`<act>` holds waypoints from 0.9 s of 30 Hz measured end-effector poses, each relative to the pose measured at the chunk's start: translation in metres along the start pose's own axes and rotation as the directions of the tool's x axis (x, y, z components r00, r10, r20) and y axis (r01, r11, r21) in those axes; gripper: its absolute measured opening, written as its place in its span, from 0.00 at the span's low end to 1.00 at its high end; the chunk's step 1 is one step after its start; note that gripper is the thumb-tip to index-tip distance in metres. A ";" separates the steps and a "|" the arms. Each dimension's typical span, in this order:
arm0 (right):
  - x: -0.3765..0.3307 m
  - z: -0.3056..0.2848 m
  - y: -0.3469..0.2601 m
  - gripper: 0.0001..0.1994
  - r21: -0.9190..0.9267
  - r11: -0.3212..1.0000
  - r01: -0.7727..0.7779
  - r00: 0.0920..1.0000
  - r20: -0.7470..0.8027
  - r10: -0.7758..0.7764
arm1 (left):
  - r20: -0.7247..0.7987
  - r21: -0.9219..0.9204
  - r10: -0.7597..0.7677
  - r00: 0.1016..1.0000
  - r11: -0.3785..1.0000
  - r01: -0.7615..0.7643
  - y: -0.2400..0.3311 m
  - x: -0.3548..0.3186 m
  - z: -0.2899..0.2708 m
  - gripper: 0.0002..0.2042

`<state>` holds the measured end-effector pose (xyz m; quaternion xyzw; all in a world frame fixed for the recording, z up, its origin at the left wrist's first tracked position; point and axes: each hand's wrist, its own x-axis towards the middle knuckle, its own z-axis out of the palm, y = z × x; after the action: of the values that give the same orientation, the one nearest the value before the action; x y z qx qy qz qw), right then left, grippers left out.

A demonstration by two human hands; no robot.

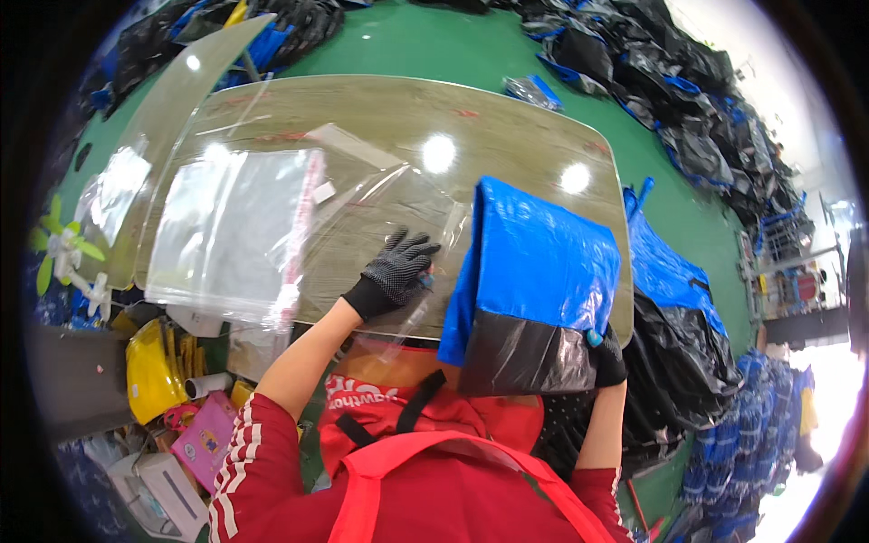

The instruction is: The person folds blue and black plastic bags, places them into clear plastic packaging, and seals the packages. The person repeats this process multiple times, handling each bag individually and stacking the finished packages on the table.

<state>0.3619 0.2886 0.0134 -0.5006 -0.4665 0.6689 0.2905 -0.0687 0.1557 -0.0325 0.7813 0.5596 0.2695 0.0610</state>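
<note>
My left hand [395, 271], in a black dotted glove, rests over a clear plastic bag [367, 213] on the table, its fingers stretched out and apart. A bluish tip shows near its thumb. To the right, my right hand [610, 358], also gloved, grips the near right corner of a folded blue and black plastic-sheet bag [543, 262]. The thumb lies on top; the other fingers are hidden beneath. This folded bag lies partly on the table, and its black end hangs toward me over the near edge.
A stack of clear plastic bags [226, 226] lies on the left of the wood-patterned table [380, 104]. Blue and black sheeting [683, 335] hangs beyond the right edge. Yellow items [149, 371] and a white box [158, 493] stand lower left. More bundles [697, 136] line the green floor.
</note>
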 end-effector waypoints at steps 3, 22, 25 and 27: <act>-0.021 -0.004 -0.029 0.48 -0.118 0.991 0.065 0.983 0.178 -0.043 | -0.078 -0.098 -0.178 0.981 0.981 0.170 0.014 0.011 0.016 0.16; -0.073 0.012 -0.070 0.42 -0.313 0.940 -0.138 0.960 0.193 0.205 | -0.169 -0.148 -0.287 0.943 0.953 0.263 0.006 0.003 0.005 0.07; -0.082 0.062 -0.070 0.40 -0.231 0.964 -0.134 0.958 0.217 0.185 | -0.091 -0.437 -0.494 0.865 0.800 0.410 0.011 0.018 -0.005 0.08; -0.092 0.106 -0.051 0.39 -0.274 0.958 -0.081 0.951 0.266 0.156 | -0.037 -0.503 -0.499 0.866 0.758 0.415 0.017 0.026 -0.016 0.09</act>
<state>0.2887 0.1955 0.1035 -0.4600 -0.5557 0.6835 0.1111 -0.0566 0.1698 -0.0028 0.5548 0.6522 0.4410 0.2689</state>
